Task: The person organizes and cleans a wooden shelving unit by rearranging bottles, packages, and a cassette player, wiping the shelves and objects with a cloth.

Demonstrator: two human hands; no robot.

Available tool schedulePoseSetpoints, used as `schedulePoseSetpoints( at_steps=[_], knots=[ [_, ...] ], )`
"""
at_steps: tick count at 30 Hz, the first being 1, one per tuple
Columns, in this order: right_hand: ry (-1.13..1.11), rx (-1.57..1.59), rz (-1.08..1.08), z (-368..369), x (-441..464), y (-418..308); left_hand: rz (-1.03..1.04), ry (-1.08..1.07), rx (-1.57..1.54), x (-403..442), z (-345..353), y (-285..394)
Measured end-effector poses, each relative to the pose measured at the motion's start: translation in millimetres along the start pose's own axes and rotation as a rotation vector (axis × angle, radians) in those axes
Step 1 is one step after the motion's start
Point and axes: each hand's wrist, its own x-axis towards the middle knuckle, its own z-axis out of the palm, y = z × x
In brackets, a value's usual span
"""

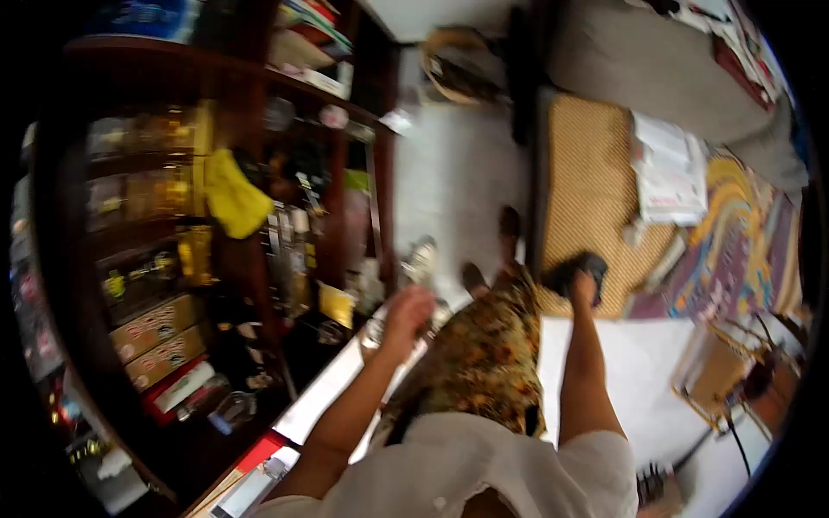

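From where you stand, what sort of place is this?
Probably a room in someone's home: there's a dark wooden cabinet crowded with small things, a woven mat on a raised surface, and a colourful patterned cloth.

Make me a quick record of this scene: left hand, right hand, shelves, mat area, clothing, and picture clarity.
Left hand: the left hand is near the dark shelves; blurred, grip unclear
Right hand: the right hand is at a dark thing over the woven mat; grip unclear
Shelves: yellow cloth, cardboard boxes, many small items
Mat area: white package, patterned cloth alongside
Clothing: pale top, patterned bottoms
Clarity: blurred, especially around the hands
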Motion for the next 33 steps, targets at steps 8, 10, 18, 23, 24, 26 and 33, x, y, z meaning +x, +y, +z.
schedulePoseSetpoints(
  at_steps=[8,10,18,23,24,26,33],
  knots=[
    [0.044,0.032,0.093,-39.2,-38.3,-1.8,0.132,-0.154,0.001,-3.8,-0.5,22.1],
    [0.060,0.049,0.081,-53.9,-44.7,2.4,0.161,-0.167,0.016,-12.4,10.2,42.3],
    [-0.054,0.237,0.061,-148.9,-55.0,-12.2,0.175,-0.209,0.108,-8.7,50.1,85.3],
    [0.213,0.602,-0.325,-248.5,-92.9,-87.7,0.027,-0.284,0.318,-2.9,103.5,91.2],
    [0.199,0.770,-0.424,-274.2,-105.4,-107.2,-0.015,-0.261,0.335,1.3,116.3,88.4],
    [-0.029,1.141,-0.479,-308.1,-124.9,-142.5,-0.086,-0.285,0.234,-6.2,139.1,98.2],
    [-0.532,1.375,-0.680,-366.3,-133.3,-211.1,-0.008,-0.644,-0.197,-22.7,170.9,154.7]
  ],
)
